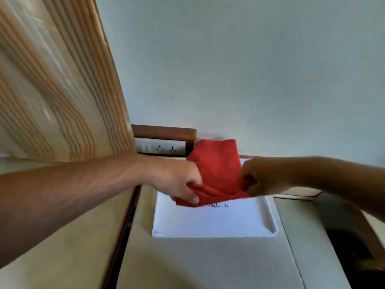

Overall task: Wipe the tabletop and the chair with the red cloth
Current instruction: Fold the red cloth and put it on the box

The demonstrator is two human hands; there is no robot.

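A red cloth (216, 170) hangs in the air between both hands, above a white sheet of paper (210, 222) that lies on the pale tabletop (208, 263). My left hand (177, 180) grips the cloth's lower left edge. On the other side, my right hand (260, 176) pinches its right edge. The cloth's upper part stands folded up toward the wall. No chair is visible in the head view.
A striped curtain (52, 80) fills the left side. A wood-framed socket panel (162, 146) sits on the wall behind the cloth. The paper carries a line of small print. A dark gap (354, 257) opens beyond the table's right edge.
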